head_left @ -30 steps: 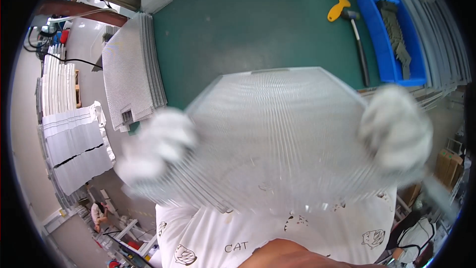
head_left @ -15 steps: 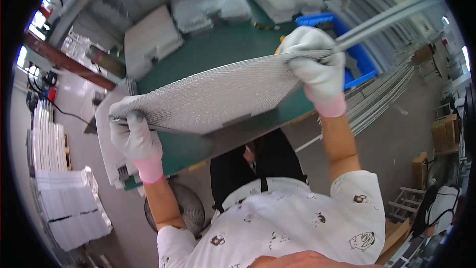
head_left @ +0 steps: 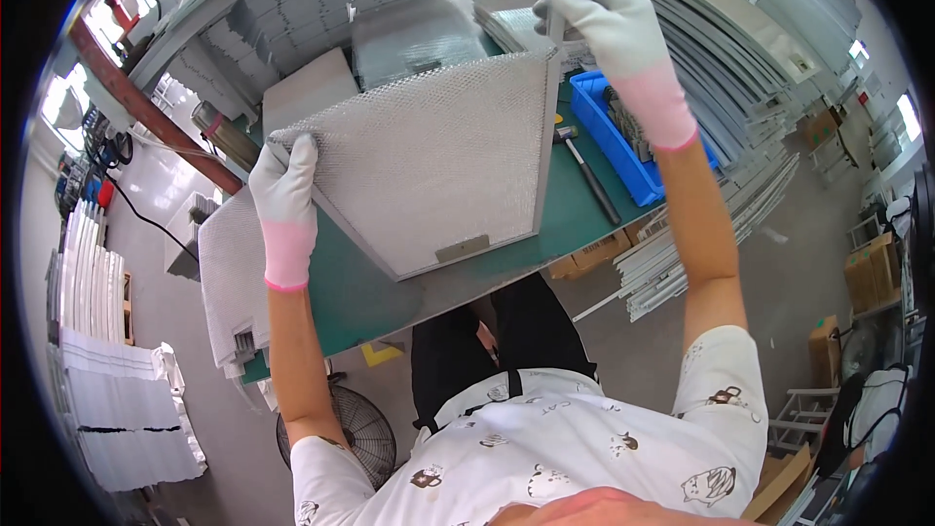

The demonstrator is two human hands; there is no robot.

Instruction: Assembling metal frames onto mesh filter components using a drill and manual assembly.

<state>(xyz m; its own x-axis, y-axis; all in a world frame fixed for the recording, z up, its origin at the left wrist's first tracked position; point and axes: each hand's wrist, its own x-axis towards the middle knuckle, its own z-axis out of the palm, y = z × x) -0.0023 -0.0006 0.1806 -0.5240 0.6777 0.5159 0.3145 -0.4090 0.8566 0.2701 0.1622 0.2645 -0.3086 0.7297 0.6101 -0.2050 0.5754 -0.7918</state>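
A silvery mesh panel (head_left: pixel 438 156) stands tilted over the green worktable (head_left: pixel 365 302), its lower edge close to the tabletop. Gloved in white with a pink cuff, my left hand (head_left: pixel 284 166) is closed on the panel's upper left corner. My right hand (head_left: pixel 604 15), gloved alike, is raised above the panel's upper right corner. Its fingers close round a narrow grey metal strip (head_left: pixel 559 0) that stands upright along the panel's right edge. A small metal plate (head_left: pixel 463 249) sits at the panel's lower edge.
A hammer (head_left: pixel 592 175) lies beside a blue bin (head_left: pixel 614 151) of small metal parts. Stacked mesh panels (head_left: pixel 409 34) stand at the back. Long metal strips (head_left: pixel 716 58) are piled at the right. Another panel (head_left: pixel 234 273) lies at the table's left end; a fan (head_left: pixel 355 429) stands below.
The panel has turned from nearly flat to steeply tilted, its face now showing. My right hand has left its corner, risen and gripped the strip; my left hand keeps its corner.
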